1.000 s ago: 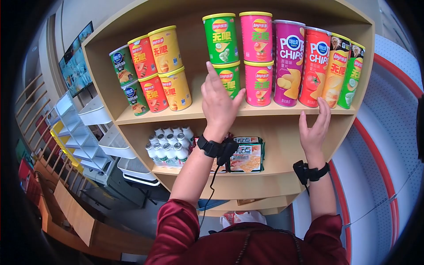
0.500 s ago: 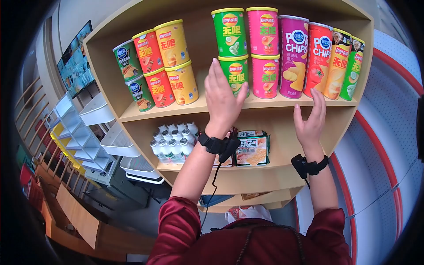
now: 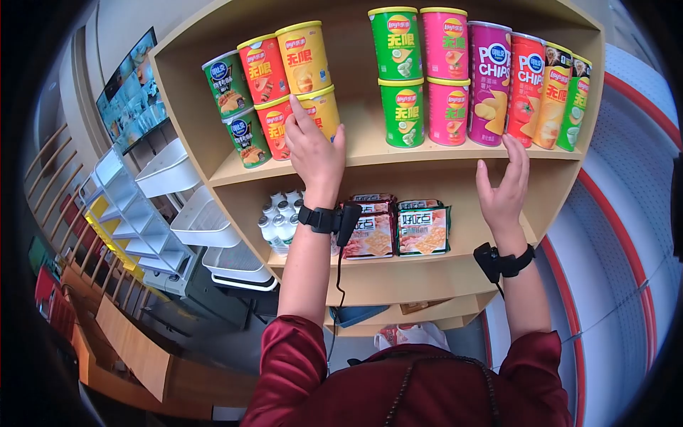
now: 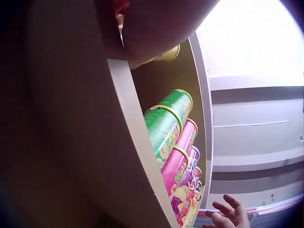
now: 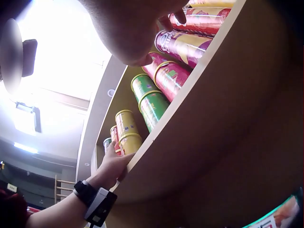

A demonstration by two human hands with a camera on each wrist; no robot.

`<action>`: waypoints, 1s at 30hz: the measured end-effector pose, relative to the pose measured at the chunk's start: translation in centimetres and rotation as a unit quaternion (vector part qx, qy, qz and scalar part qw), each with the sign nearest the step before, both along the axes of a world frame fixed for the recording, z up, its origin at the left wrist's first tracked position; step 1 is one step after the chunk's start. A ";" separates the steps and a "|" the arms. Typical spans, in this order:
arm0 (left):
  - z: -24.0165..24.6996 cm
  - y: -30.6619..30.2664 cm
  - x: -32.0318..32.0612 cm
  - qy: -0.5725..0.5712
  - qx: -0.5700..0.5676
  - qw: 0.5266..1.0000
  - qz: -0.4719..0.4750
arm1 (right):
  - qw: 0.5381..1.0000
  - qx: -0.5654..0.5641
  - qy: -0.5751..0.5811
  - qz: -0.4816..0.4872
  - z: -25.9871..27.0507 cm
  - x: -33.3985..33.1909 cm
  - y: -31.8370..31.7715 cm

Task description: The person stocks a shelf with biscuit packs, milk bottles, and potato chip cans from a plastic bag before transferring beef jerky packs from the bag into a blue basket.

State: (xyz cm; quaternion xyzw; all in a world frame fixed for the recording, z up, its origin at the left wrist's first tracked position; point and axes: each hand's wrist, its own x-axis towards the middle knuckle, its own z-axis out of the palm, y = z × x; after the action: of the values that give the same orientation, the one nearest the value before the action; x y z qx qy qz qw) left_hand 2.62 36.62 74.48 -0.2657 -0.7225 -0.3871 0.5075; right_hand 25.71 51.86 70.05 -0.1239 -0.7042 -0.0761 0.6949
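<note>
My left hand [image 3: 315, 153] is raised, fingers extended, in front of the lower yellow chip can [image 3: 324, 110] and partly hides it. Another yellow can [image 3: 304, 58] stands on top of that one, beside two stacked red cans [image 3: 263, 70]. My right hand [image 3: 504, 192] hovers at the shelf's front edge, below a tall red chip can [image 3: 525, 92], with its fingers loosely bent and nothing in them. Between the hands stand stacked green cans [image 3: 400, 114], stacked pink cans [image 3: 448, 110] and a tall purple can [image 3: 489, 85].
Dark green cans [image 3: 226, 85] stand at the left end; slim orange [image 3: 551, 99] and green cans [image 3: 575, 107] at the right. The lower shelf holds white bottles [image 3: 281, 220] and biscuit packs [image 3: 425, 229]. White baskets [image 3: 171, 169] stand left, pegboard shelving [image 3: 615, 178] right.
My left hand has moved left, from the green cans to the yellow ones. The right hand stays near the red can. The head view has shifted, so the shelf appears farther right.
</note>
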 end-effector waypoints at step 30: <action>-0.5 3.5 2.0 0.075 0.018 0.993 -0.084 | 1.000 -0.009 -0.022 -0.018 -0.5 0.2 -0.3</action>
State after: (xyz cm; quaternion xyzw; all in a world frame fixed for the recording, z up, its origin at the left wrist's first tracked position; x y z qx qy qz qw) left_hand 4.64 40.13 73.98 -0.3445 -0.6503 -0.4208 0.5305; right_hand 25.91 51.59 69.52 -0.1415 -0.7174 -0.0850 0.6768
